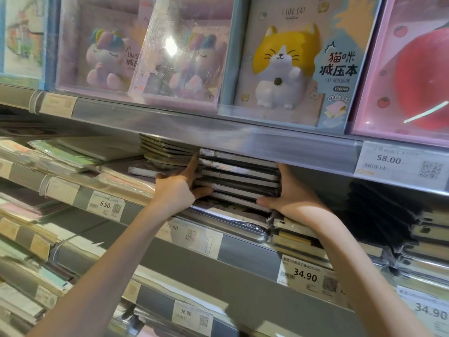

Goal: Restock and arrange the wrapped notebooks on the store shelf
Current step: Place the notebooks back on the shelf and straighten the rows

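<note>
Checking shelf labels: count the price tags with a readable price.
5: 58.00 upper right; 6.90 left; 34.90 centre-right; 34.90 far right; 36.90 bottom. Others are blurred.

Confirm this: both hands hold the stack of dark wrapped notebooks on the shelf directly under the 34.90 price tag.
Wrong on the tag. The head view shows the left hand and right hand holding the stack of dark wrapped notebooks from either side on the shelf beneath the rail that carries the white 58.00 price tag. The white 34.90 price tag sits on a lower rail.
</note>
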Demonstrator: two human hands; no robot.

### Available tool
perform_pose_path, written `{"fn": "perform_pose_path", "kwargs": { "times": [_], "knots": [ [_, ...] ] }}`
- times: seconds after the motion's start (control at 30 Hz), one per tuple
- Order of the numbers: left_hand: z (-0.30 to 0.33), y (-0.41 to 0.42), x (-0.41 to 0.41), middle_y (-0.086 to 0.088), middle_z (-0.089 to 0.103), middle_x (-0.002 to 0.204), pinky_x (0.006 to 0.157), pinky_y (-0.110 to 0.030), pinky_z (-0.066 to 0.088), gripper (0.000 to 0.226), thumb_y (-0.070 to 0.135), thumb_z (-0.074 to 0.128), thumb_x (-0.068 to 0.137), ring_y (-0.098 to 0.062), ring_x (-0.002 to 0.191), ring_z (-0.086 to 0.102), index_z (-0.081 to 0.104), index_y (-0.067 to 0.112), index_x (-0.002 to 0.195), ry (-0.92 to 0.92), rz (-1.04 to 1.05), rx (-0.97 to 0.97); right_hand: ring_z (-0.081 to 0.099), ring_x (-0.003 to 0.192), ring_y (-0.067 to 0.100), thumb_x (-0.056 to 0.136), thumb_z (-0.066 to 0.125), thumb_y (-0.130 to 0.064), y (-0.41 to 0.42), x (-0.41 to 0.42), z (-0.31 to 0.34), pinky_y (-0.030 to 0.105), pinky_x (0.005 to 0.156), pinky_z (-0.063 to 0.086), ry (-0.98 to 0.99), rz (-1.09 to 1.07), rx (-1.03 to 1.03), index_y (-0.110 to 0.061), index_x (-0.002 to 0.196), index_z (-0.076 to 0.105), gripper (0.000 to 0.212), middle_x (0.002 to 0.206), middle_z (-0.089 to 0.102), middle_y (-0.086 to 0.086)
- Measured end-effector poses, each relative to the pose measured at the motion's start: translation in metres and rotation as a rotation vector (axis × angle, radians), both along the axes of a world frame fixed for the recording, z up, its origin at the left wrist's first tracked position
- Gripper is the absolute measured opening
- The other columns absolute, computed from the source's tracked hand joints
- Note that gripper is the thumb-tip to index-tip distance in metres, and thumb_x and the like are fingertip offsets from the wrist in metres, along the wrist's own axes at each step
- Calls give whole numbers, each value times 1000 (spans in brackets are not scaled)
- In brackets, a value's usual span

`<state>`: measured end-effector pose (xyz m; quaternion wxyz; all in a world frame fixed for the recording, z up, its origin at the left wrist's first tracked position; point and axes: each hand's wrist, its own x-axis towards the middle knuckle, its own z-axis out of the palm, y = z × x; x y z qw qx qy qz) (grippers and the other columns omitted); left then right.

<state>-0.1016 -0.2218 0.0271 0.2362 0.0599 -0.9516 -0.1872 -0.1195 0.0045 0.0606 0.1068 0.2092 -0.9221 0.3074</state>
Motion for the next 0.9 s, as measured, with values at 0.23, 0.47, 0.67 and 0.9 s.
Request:
{"fn": "perform_pose_path", "kwargs": {
  "times": [0.23, 0.47, 0.67, 0.9],
  "knots": [
    [-4, 5, 6, -5, 63, 121, 100, -29, 33, 92, 47, 73, 74, -24, 115, 54, 17, 36, 146, 234, 25, 110, 42, 130, 23, 70, 80, -19, 1, 8, 2, 39, 105, 38, -24, -9, -27, -30, 145, 19, 97, 144, 41, -1],
    [-6, 3, 0, -4, 67, 115, 92, -32, 43, 83, 47, 73, 72, -26, 105, 60, 29, 40, 142, 314, 25, 152, 42, 129, 28, 73, 78, -16, -8, 12, 9, 37, 101, 40, -11, -76, 138, -21, 148, 8, 103, 145, 38, 7],
    [-7, 4, 0, -4, 69, 110, 87, -34, 43, 75, 47, 72, 73, -29, 103, 61, 37, 39, 139, 358, 22, 210, 41, 129, 24, 71, 79, -19, -6, 13, 8, 34, 103, 37, 9, -68, 83, -20, 139, 29, 85, 141, 43, 3],
    [-5, 2, 6, -10, 71, 95, 94, -35, 35, 76, 51, 69, 71, -31, 94, 63, 43, 27, 138, 366, 34, 195, 44, 127, 24, 74, 76, -14, -10, 18, 10, 33, 100, 40, 34, -81, 96, -21, 139, 30, 79, 140, 44, 1]
  ]
}}
